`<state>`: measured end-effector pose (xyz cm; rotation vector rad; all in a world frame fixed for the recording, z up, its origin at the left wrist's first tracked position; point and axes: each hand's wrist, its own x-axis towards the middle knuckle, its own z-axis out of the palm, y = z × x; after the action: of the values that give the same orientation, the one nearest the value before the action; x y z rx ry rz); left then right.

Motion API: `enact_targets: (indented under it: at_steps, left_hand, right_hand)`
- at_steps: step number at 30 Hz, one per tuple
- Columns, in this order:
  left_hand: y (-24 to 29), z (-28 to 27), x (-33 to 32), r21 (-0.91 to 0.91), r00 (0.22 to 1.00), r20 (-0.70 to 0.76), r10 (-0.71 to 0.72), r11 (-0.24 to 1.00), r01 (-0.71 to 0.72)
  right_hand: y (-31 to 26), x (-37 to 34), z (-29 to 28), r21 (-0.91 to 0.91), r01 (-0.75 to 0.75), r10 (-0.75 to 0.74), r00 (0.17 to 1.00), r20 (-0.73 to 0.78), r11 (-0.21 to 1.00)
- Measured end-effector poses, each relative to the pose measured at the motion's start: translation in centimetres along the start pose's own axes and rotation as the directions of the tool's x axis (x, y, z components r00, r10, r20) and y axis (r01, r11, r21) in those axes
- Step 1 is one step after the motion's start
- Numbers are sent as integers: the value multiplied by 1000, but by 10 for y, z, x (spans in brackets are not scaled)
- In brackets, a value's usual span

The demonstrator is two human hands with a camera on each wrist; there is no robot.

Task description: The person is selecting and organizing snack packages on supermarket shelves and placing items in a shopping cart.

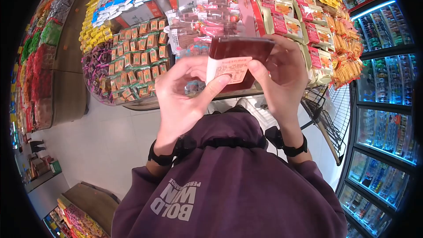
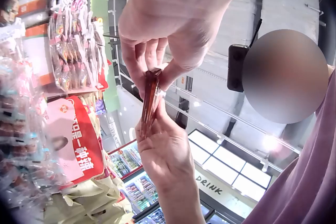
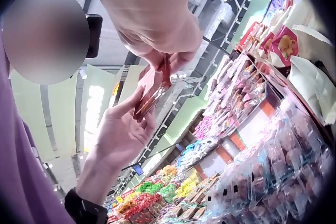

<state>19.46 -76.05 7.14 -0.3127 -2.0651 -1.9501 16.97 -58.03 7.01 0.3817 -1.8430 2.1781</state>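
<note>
A flat dark red packet with a pale printed label is held up between both hands, in front of the snack display. The left hand pinches its left side, thumb on the label. At the right side, the right hand grips the packet, its thumb at the label's edge. In the left wrist view the packet appears edge-on and thin, between the left hand and the right hand. The right wrist view shows the packet tilted, held from both sides.
Rows of small orange-and-green packets and Franzzi-type bags fill the display beyond the hands. A wire shopping cart stands at the right, beside lit drink fridges. Tiled floor lies at the left.
</note>
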Motion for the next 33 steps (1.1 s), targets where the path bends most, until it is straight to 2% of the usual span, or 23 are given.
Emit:
enact_targets:
  at_steps: [3,5,14,15,17,19,20,22,24,25,27,29,30,32,33]
  left_hand:
    - [-3,3,0,-180,988,43,-147,972,153]
    - [-4,4,-1,-264,978,67,-198,942,209]
    - [-5,5,-3,-309,977,78,-198,927,212]
    - [-5,7,-3,-267,979,54,-196,942,203]
    - [-4,11,-4,-182,983,6,-186,966,184]
    - [-1,24,-6,90,993,-112,-25,995,35]
    - [-1,30,-6,228,986,-154,65,973,-29]
    - [0,38,-3,466,925,-43,377,827,-315]
    - [-10,50,1,466,833,62,549,723,-511]
    - [-12,55,1,486,822,104,560,692,-533]
    - [-15,64,1,464,816,163,554,687,-560]
    - [-19,68,4,410,815,225,535,706,-577]
    - [-17,68,7,396,827,260,498,726,-562]
    - [-17,72,16,417,835,177,520,729,-543]
    - [-19,75,18,431,866,85,492,765,-478]
  right_hand:
    - [-1,-2,-2,-15,-150,150,989,-10,989]
    - [0,-4,-4,-27,-165,165,986,-17,986]
    - [5,-8,-6,35,-148,150,986,-67,988]
    - [5,-8,-6,39,-156,158,985,-71,987]
    - [10,-8,-5,-271,71,-108,986,-123,960]
    - [7,-9,-11,-480,202,-248,968,-35,854]
    - [7,-16,-10,-372,137,-160,987,-33,918]
    - [-4,-28,-5,-173,38,-43,999,-24,984]
    - [-16,-33,-8,-85,-90,88,996,-27,992]
    - [-18,-34,-14,-67,-162,160,987,-30,984]
    - [-16,-31,-17,186,-228,251,962,-111,956]
    - [-8,-29,-37,93,-240,253,955,-158,966]
    - [-7,-27,-42,153,-207,229,962,-147,966]
    - [-7,-22,-48,157,-188,215,960,-179,970]
    - [-7,-19,-51,159,-178,207,959,-194,971]
